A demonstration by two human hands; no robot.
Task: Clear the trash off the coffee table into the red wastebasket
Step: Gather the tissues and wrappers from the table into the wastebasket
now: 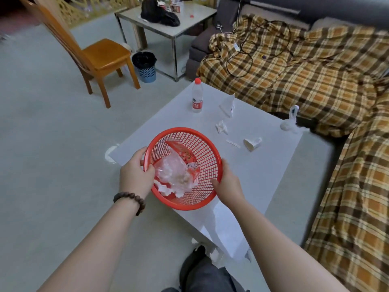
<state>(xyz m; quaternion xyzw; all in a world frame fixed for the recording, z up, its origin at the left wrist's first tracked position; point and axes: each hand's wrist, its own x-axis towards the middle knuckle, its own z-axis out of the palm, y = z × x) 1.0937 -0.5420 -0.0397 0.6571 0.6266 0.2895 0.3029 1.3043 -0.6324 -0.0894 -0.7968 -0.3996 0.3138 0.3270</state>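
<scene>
Both hands, left (137, 172) and right (228, 182), gripped the basket (202, 148) rim (wrappers inside); best kept level near the scraps (222, 127).

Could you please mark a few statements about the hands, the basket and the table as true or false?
1. Both hands grip the red mesh plastic wastebasket, left hand and right hand on opposite rims. True.
2. The wastebasket is empty. False: a clear and red plastic wrapper and white crumpled paper lie inside.
3. The red-capped clear plastic water bottle lies on its side. False: it stands upright on the white coffee table.
4. A crushed white paper cup lies on the table outside the basket. True.
5. The left wrist wears a dark beaded bracelet. True.
</scene>
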